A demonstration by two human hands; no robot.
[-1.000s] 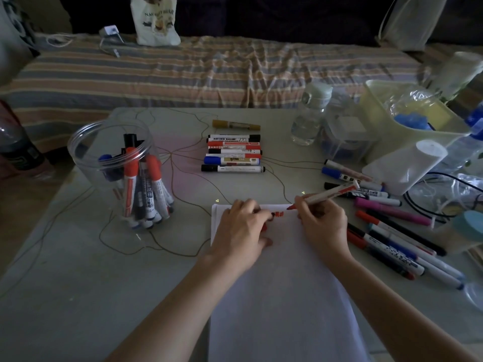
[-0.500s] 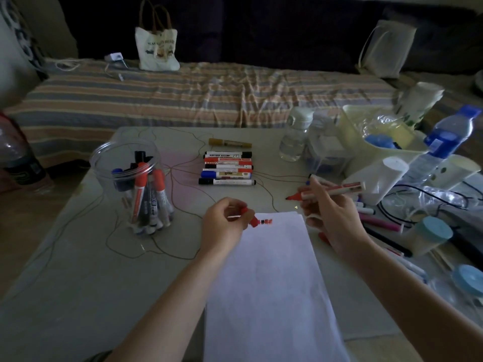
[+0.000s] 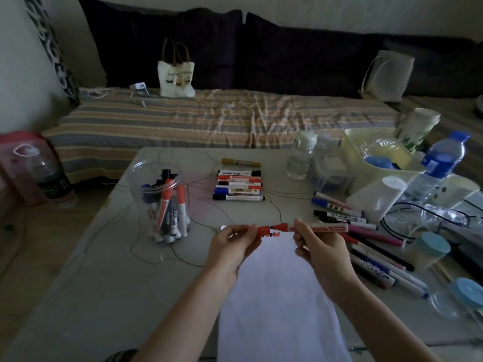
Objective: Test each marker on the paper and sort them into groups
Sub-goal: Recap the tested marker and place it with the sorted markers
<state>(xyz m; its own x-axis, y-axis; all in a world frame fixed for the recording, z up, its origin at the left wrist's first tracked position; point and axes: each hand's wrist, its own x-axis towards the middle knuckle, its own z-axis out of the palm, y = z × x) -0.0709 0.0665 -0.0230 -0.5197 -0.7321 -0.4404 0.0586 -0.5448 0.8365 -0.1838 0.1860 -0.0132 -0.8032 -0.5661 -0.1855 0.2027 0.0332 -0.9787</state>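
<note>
My right hand [image 3: 317,246] grips a red marker [image 3: 321,228] held level above the top of the white paper [image 3: 277,296]. Its bare tip points left, almost touching the red cap [image 3: 263,230] pinched in my left hand [image 3: 234,246]. Small red test marks [image 3: 275,234] sit at the paper's top edge. A neat row of several markers [image 3: 239,188] lies at the table's middle back. A clear jar [image 3: 163,202] to the left holds several more markers. Another loose group of markers [image 3: 366,239] lies to the right of the paper.
Bottles [image 3: 300,158], a yellow bin [image 3: 376,158], paper cups [image 3: 376,199], cables [image 3: 428,215] and blue lids [image 3: 470,291] crowd the table's right side. Thin wire [image 3: 146,252] loops around the jar. A striped bed [image 3: 209,116] runs behind the table [image 3: 91,296].
Both hands lifted off the paper after the red marks were made. The cap and the marker's tip have come together above the paper's top edge.
</note>
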